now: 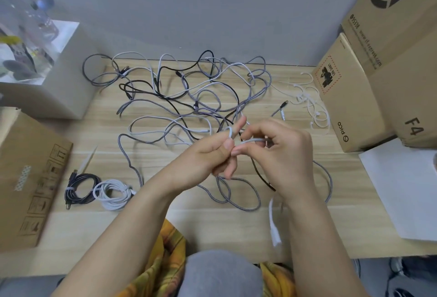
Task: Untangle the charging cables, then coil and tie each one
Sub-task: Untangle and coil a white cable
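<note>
The pale wood-grain counter [189, 221] carries brown cardboard boxes at 3 o'clock [350, 98] and at 9 o'clock [26, 173]. Across its centre and toward 12 o'clock lies the loose tangle of grey braided, black and white charging cables [189, 93], many strands crossing one another. At 8 o'clock sit two finished items side by side and touching: a black coiled cable [80, 187] bound with a white tie, and a white coiled cable [113, 193]. A heap of thin white ties [307, 102] lies at 2 o'clock, near the box. At centre, the left hand [208, 157] has its fingers curled round a light grey cable strand [250, 141], which loops over its raised forefinger; the right hand [283, 152] pinches the same strand just beside it. A white connector end [275, 232] hangs blurred at 5 o'clock. In my judgement the main risk is pulling the held strand while it is crossed under other cables, which would tighten a knot or drag the pile toward the counter edge. A slack hold could let the loop slip off the forefinger.
</note>
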